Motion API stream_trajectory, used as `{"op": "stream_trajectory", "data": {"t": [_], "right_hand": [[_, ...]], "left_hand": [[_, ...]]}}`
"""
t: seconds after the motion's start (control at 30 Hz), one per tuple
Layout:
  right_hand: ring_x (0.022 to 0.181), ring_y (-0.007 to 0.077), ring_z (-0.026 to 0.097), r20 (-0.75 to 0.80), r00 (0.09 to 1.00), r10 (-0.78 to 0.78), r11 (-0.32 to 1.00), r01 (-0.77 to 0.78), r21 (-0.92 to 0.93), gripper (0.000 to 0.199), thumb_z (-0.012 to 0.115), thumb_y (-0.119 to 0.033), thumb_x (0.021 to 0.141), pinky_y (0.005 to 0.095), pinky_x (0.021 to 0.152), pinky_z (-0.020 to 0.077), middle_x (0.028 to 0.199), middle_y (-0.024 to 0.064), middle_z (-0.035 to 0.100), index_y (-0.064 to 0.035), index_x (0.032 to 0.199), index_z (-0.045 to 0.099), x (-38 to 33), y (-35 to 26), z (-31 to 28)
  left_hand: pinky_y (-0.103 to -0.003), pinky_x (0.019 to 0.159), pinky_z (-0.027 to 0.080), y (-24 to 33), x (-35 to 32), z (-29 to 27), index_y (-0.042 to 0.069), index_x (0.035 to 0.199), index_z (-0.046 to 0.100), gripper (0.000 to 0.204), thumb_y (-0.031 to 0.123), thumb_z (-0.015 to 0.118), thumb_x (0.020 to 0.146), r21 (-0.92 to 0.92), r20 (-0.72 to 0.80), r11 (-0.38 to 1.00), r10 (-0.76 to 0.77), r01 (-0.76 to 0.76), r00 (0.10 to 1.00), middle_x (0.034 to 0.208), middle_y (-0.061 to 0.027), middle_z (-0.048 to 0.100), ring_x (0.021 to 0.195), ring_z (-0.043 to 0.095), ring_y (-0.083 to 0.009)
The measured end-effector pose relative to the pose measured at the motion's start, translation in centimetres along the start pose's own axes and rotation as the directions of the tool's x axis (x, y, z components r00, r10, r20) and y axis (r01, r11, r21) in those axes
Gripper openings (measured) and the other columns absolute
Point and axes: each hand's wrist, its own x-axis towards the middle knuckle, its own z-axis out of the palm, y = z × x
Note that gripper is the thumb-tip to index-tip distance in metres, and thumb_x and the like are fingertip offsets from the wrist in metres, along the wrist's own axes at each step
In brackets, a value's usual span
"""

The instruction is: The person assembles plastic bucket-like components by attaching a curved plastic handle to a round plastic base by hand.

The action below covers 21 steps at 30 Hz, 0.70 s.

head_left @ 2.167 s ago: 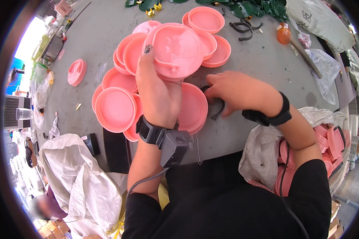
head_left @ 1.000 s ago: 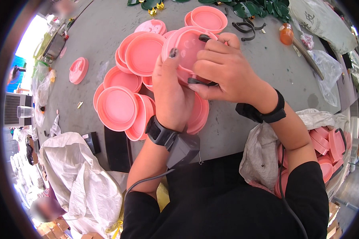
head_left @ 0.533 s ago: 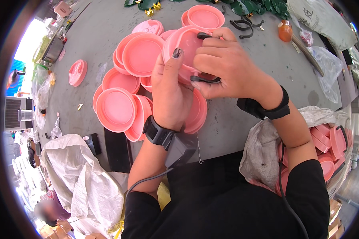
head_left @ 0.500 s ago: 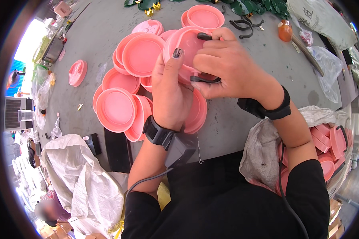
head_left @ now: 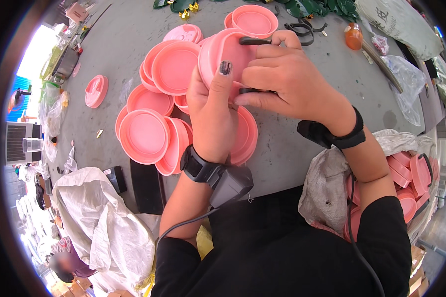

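Note:
My left hand [head_left: 210, 111] grips a pink round plastic container [head_left: 233, 52], tilted up above the table, with the thumb laid along its near side. My right hand [head_left: 287, 76] is closed around a curved black plastic handle [head_left: 252, 41]. Both ends of that handle reach the container's wall; whether they are fastened there I cannot tell. Under and left of my hands lies a pile of pink round dishes [head_left: 176, 69], some stacked or leaning. Farther back, two more pink dishes [head_left: 255, 21] overlap. Loose black handles [head_left: 305, 33] lie beyond my right hand.
A pink lid [head_left: 96, 91] lies alone at left. Dark green pieces [head_left: 317, 7] and an orange bottle [head_left: 353, 37] are at the far side. An open sack [head_left: 322, 183] of pink containers stands right; a white sack [head_left: 104, 222] hangs left. A person [head_left: 72, 265] is at lower left.
The container in my left hand has tilted and shifted slightly left. The fingers of my right hand have moved a little along the black handle, whose ends now sit closer against the container.

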Motion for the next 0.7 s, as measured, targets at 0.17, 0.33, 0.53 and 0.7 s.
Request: {"op": "stream_trajectory", "data": {"t": [0.17,0.33,0.53,0.7], "right_hand": [[0.078,0.0166,0.053,-0.058,0.998,0.038,0.999,-0.036,0.031,0.023,0.069,-0.035,0.072,0.036,0.082,0.031,0.073,-0.0021,0.055,-0.0144,0.074,0.059,-0.1,0.5,0.1],[0.086,0.0172,0.055,-0.445,0.86,0.251,0.943,-0.114,0.311,0.032,0.076,-0.026,0.069,0.033,0.088,0.0384,0.095,0.0025,0.056,-0.0054,0.086,0.059,0.1,1.3,0.9],[0.076,0.0209,0.062,-0.157,0.799,0.581,0.701,-0.392,0.596,0.021,0.068,-0.016,0.078,0.0281,0.07,0.048,0.085,0.0092,0.064,-0.0016,0.091,0.059,-0.3,2.0,1.3],[0.075,0.0219,0.064,-0.183,0.799,0.574,0.762,-0.439,0.476,0.016,0.062,-0.011,0.082,0.0294,0.068,0.0492,0.085,0.0115,0.066,0.0006,0.092,0.057,-0.1,1.4,1.2]], "left_hand": [[-0.023,0.072,0.051,-0.3,0.3,0.1,0.0,0.116,0.045,0.034,0.012,0.057,0.087,-0.015,0.083,1.0,-0.019,0.021,0.996,0.103,-0.0079,0.058,0.088,0.06,-0.0132],[-0.034,0.084,0.052,-0.3,0.5,0.2,-0.002,0.12,0.043,0.034,0.011,0.053,0.089,0.092,-0.004,0.995,0.024,-0.023,1.0,0.111,-0.012,0.057,0.099,0.059,-0.0207],[-0.037,0.087,0.051,-0.5,0.5,0.2,-0.003,0.122,0.041,0.041,0.008,0.057,0.086,0.243,-0.009,0.969,0.052,-0.048,0.999,0.116,-0.0146,0.054,0.104,0.057,-0.0234],[-0.038,0.09,0.049,-0.8,0.5,-0.1,-0.003,0.123,0.04,0.042,0.007,0.057,0.086,0.27,0.004,0.958,0.1,-0.097,0.995,0.118,-0.0156,0.053,0.106,0.056,-0.0245]]}}
